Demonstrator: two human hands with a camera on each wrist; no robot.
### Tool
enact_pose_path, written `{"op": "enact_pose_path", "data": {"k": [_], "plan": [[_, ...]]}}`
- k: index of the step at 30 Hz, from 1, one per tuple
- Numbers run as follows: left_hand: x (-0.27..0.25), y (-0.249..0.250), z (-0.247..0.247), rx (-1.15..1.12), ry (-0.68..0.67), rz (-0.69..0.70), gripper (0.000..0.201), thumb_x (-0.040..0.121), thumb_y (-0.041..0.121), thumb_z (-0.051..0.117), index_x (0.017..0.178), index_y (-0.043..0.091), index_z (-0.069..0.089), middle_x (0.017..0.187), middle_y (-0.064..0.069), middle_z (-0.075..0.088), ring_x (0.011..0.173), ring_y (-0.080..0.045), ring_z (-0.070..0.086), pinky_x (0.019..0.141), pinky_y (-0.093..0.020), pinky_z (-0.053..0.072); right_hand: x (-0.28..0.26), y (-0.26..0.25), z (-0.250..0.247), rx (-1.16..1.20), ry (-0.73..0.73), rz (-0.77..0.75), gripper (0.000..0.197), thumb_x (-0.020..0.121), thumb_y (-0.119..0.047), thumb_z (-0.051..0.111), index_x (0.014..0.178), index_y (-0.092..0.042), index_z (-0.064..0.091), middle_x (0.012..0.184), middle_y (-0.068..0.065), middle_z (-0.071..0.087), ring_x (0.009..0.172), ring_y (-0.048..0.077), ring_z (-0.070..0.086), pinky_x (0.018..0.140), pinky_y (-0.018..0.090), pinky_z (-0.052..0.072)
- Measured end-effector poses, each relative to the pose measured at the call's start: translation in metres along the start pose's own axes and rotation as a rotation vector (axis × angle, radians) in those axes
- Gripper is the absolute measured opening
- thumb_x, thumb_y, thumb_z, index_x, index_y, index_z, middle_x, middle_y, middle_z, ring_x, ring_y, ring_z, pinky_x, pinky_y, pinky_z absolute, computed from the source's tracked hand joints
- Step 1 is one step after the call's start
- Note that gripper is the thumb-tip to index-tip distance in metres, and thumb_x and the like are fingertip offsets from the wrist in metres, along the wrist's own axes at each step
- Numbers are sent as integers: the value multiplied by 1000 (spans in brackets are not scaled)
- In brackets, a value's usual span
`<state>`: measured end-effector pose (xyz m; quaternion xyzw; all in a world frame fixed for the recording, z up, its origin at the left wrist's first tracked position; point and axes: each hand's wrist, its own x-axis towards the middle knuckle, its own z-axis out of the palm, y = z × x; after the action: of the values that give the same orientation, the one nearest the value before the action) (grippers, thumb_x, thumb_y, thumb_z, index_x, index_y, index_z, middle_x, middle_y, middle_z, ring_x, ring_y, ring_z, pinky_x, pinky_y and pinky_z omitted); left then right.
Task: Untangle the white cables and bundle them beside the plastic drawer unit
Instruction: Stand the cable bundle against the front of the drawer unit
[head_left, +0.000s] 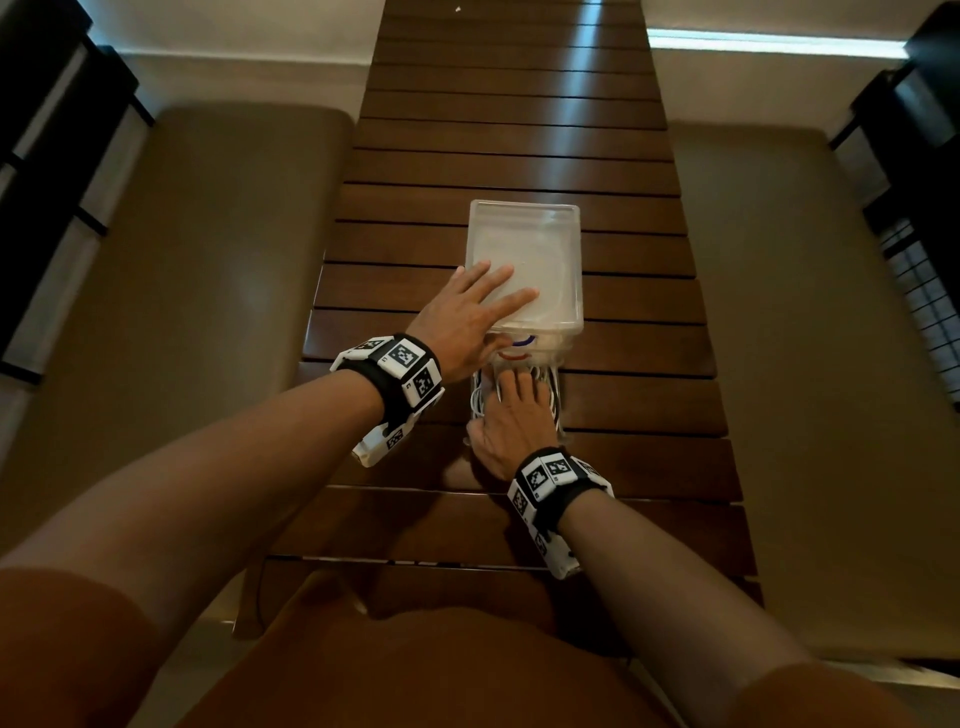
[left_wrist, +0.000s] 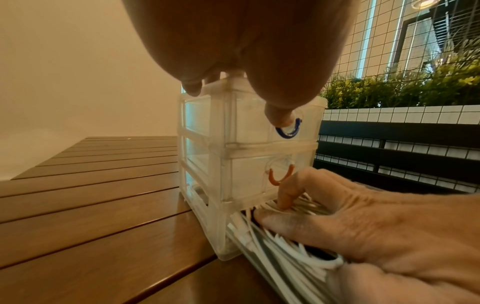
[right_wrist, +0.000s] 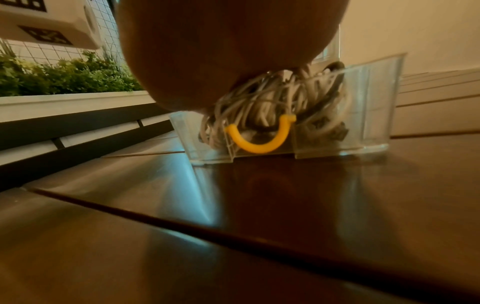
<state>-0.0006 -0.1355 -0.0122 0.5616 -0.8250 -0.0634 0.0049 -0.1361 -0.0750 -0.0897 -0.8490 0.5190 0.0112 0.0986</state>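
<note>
- The clear plastic drawer unit (head_left: 524, 260) stood on the slatted wooden tabletop (head_left: 519, 130), a little below the centre of the head view.
- The left hand (head_left: 467, 317) lay flat on the unit's top, fingers straight and spread, gripping nothing; its thumb reached down the front by the top drawer's blue handle (left_wrist: 288, 128).
- The orange handle (left_wrist: 280, 174) marked the middle drawer, which was shut.
- The bottom drawer (right_wrist: 363, 115), with a yellow handle (right_wrist: 259, 137), was pulled out toward the lower edge of the head view.
- The white cables (right_wrist: 275, 102) lay tangled inside that open drawer, filling it.
- The right hand (head_left: 511, 421) rested on the cables in the drawer; in the left wrist view its fingers (left_wrist: 285, 197) curled down into the strands, thumb against them, taking hold of the tangle.
- Padded benches (head_left: 218, 260) ran along both sides of the tabletop.
</note>
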Motion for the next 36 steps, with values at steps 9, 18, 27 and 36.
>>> {"op": "enact_pose_path", "data": {"k": [9, 18, 27, 36], "plan": [[4, -1, 4, 35, 28, -6, 63, 96, 46, 44, 151, 34, 15, 160, -8, 15, 147, -31, 8, 118, -45, 5, -30, 17, 15, 76, -14, -128, 74, 94, -58, 22, 151, -10, 24, 159, 17, 18, 148, 31, 11, 120, 46, 5], [8, -2, 0, 74, 15, -9, 59, 99, 47, 34, 152, 32, 13, 159, -10, 15, 146, -32, 10, 118, -47, 7, -3, 11, 4, 1, -111, -106, 74, 98, -54, 28, 153, -6, 12, 160, 18, 0, 149, 32, -2, 120, 44, 1], [9, -3, 0, 17, 15, 9, 60, 98, 43, 39, 152, 32, 16, 159, -10, 16, 146, -32, 10, 118, -48, 7, -17, 30, 11, -117, -39, -270, 54, 86, -13, 40, 137, 4, 44, 139, 25, 48, 132, 37, 44, 111, 45, 37], [16, -6, -1, 32, -1, 1, 59, 99, 43, 38, 152, 33, 14, 159, -9, 15, 146, -32, 10, 117, -49, 9, 2, 27, -11, -58, 30, -210, 53, 93, -10, 48, 144, -1, 35, 150, 23, 34, 142, 35, 27, 118, 42, 18]]}}
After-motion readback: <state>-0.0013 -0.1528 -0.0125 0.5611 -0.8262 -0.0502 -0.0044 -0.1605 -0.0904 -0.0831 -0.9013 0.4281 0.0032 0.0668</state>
